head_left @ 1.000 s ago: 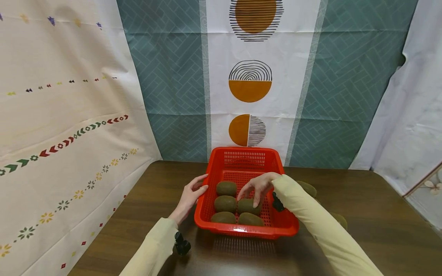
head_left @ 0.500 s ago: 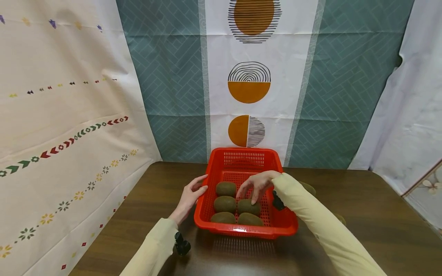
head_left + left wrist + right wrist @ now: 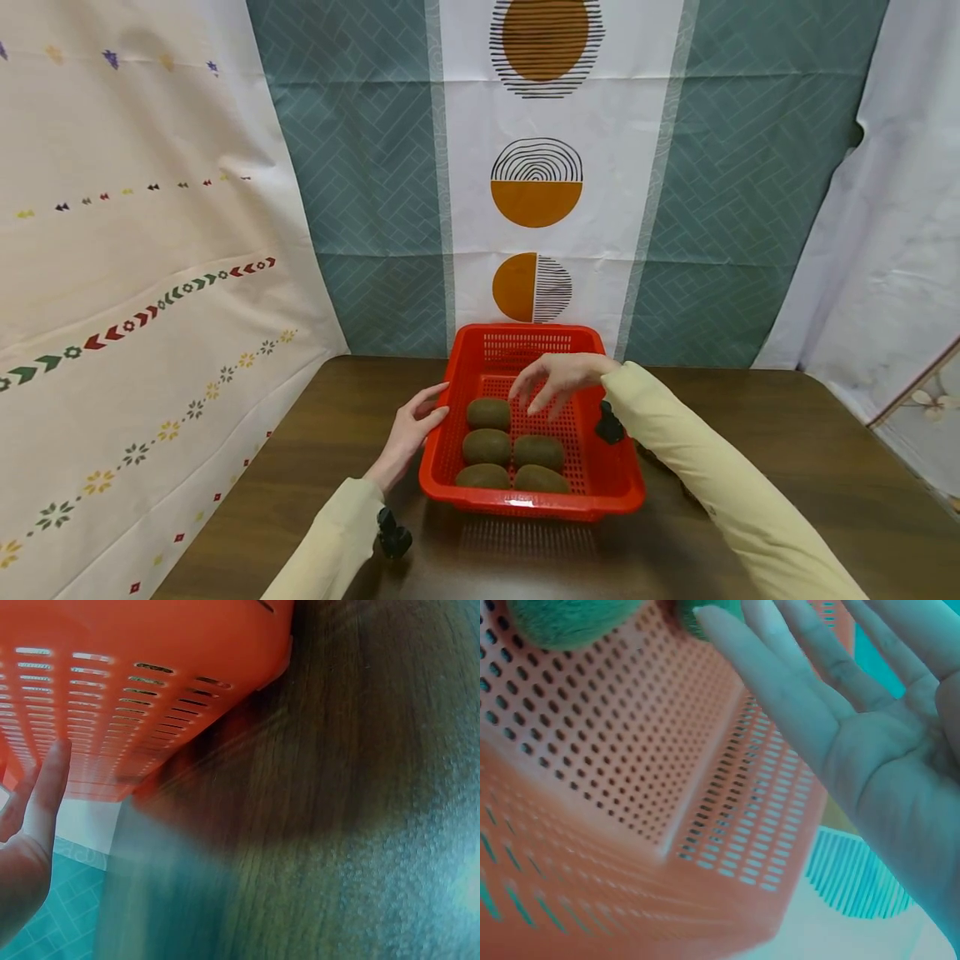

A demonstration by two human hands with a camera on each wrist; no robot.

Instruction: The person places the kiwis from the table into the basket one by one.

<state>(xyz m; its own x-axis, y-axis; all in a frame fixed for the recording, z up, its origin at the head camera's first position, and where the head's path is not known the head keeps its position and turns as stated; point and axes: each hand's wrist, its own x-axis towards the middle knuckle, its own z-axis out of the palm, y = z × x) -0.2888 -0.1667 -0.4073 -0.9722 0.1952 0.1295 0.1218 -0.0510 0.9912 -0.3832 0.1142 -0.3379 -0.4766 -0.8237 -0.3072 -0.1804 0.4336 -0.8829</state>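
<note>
A red perforated plastic basket [image 3: 531,502] stands on the table. Inside it lie several brown fuzzy kiwis in two columns; the left column has three, and the right column's upper kiwi [image 3: 538,452] sits above another kiwi [image 3: 542,479]. My right hand [image 3: 564,379] hovers over the basket's right half with its fingers spread and nothing in them. The right wrist view shows its extended fingers [image 3: 769,671], with parts of green-looking kiwis [image 3: 574,619] behind. On the basket's left side, my left hand [image 3: 408,433] rests with fairly straight fingers [image 3: 49,787] against the perforated wall.
Right of the basket, something dark [image 3: 652,457] is mostly hidden under my right sleeve [image 3: 720,467]. A patterned cloth [image 3: 397,208] hangs behind the brown wooden table [image 3: 322,433], and a pale embroidered cloth [image 3: 150,333] hangs at the left.
My right hand has let go of the upper kiwi in the right column and risen up and away from it. That kiwi stays in the basket. My left hand keeps its place.
</note>
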